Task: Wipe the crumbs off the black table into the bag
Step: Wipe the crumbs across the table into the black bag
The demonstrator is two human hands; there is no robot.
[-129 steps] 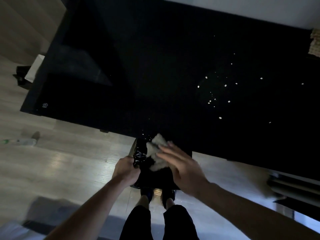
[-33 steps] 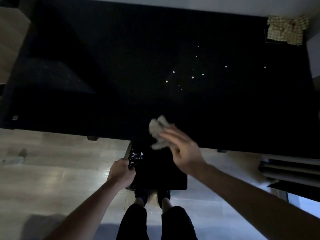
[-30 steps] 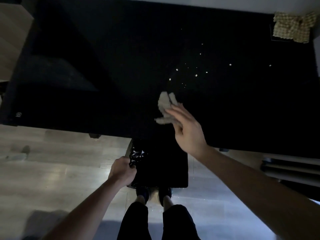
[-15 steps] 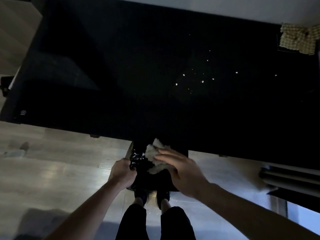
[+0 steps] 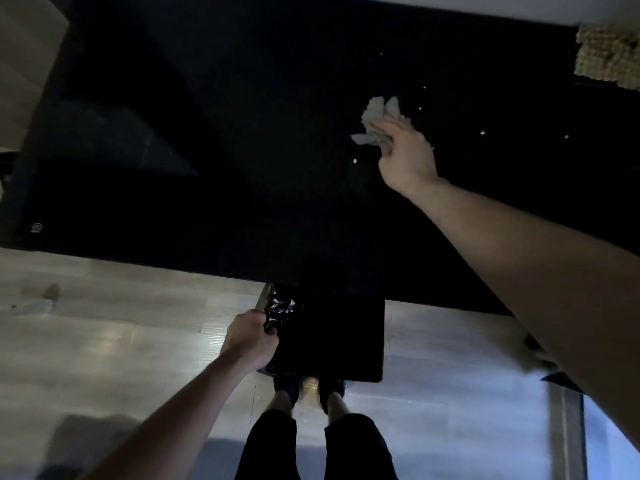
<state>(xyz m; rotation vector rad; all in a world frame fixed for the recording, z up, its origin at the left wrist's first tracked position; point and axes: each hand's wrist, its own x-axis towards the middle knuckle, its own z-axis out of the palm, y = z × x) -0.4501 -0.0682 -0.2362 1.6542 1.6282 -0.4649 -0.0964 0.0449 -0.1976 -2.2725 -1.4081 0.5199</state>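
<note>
While the left hand [image 5: 250, 337] clenches the crinkled rim of the black bag [image 5: 329, 337] just below the near edge of the black table [image 5: 207, 133], the right hand [image 5: 405, 157] reaches far out over the tabletop, its fingers closed around a crumpled pale cloth [image 5: 377, 119]. Pale crumbs [image 5: 355, 161] lie scattered on the dark surface around the cloth, most of them to its right. A small round white logo [image 5: 36, 227] sits at the table's near left corner; its lettering is too small and dim to read. A woven yellowish cloth [image 5: 606, 57] lies at the far right corner.
</note>
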